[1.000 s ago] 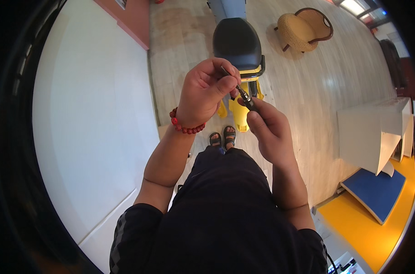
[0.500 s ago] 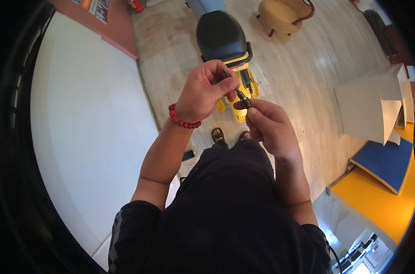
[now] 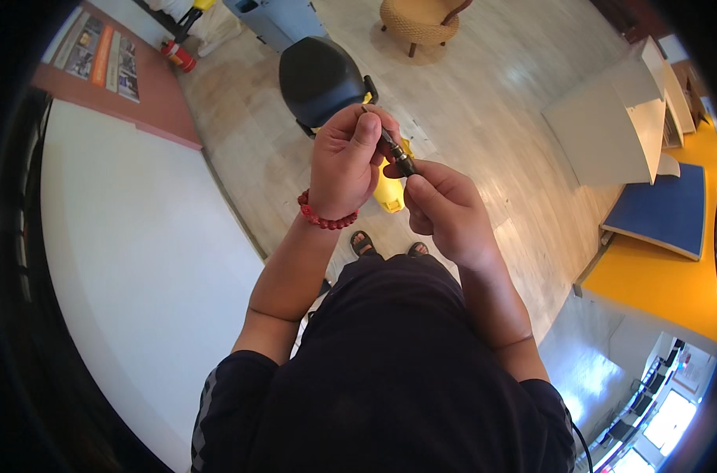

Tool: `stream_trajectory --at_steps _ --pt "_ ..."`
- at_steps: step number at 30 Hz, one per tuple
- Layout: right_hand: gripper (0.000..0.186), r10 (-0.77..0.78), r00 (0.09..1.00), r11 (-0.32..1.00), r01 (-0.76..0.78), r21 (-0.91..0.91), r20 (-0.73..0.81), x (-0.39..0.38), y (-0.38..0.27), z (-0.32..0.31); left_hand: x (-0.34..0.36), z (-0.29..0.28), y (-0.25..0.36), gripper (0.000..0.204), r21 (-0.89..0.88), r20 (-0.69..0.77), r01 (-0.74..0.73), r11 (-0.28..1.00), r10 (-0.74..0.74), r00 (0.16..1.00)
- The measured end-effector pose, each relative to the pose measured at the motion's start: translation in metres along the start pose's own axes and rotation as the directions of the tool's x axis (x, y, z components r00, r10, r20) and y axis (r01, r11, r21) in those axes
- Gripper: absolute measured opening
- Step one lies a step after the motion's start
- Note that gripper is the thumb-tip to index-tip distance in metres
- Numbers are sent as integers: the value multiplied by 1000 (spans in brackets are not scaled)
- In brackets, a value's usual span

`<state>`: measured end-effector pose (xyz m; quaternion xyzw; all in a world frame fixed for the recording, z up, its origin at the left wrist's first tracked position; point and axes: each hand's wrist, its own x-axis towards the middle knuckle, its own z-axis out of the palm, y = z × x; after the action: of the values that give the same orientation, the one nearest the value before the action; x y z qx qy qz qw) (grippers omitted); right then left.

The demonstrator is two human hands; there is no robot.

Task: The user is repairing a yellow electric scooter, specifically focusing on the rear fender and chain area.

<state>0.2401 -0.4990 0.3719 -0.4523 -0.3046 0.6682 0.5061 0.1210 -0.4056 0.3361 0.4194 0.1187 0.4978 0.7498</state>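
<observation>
Beneath the fingers I see a pale wood-look floor point(image 3: 500, 118), with a broad white surface point(image 3: 122, 229) to their left and a yellow counter point(image 3: 650, 280) bearing a blue board point(image 3: 666, 209) well to their right. Beyond them stand a black seat point(image 3: 320, 77), partly hidden by my left hand point(image 3: 344, 162), and a wicker chair point(image 3: 417, 22). Left fingertips pinch the slim dark tool point(image 3: 400, 153) by its thin end, while my right hand point(image 3: 450, 206) grips its thicker end between thumb and forefinger.

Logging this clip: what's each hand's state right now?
Left hand: closed on the thinner end of a slim, dark, rod-shaped metallic tool.
Right hand: closed on its thicker end.
</observation>
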Motion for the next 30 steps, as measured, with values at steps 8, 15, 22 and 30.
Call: stream_trajectory --at_steps 8,15,22,30 --pt "21 -14 985 1000 11 -16 -173 -25 -12 -33 9 58 -46 21 -197 -122 57 979 -82 989" --pt "20 -116 956 993 121 1 -268 -53 -7 -67 5 105 -70 20 -288 -73 161 944 -189 979" --pt "19 -3 959 992 40 123 -282 -82 -4 -111 -5 126 -107 22 -225 -113 310 924 -340 933" --pt "23 237 963 957 -209 200 -129 -120 37 -192 -49 112 -168 21 -28 -49 577 816 -578 815"
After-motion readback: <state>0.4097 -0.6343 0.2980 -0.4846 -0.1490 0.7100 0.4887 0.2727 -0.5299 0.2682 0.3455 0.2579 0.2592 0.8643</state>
